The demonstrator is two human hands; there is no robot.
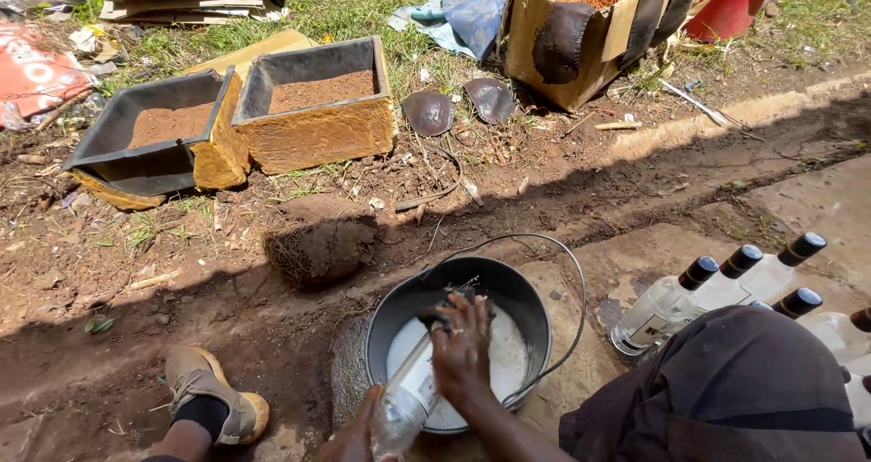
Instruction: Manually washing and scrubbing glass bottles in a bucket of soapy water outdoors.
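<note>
Buckets: 1 black bucket [454,285] with a wire handle, 1 red bucket [731,6]
Bottles: 1 clear bottle [408,397] held over the black bucket, at least 5 capped bottles [669,303] lying at right
Soil boxes: 2 [318,103]
Cardboard boxes: 1 [590,26]
Shoes: 1 [213,394]
Hands: 2, left hand [354,439], right hand [461,353]

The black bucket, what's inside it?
The bucket holds milky white liquid. A clear bottle leans in, gripped by the right hand and left hand. The hands and bottle hide the bucket's bottom.
</note>
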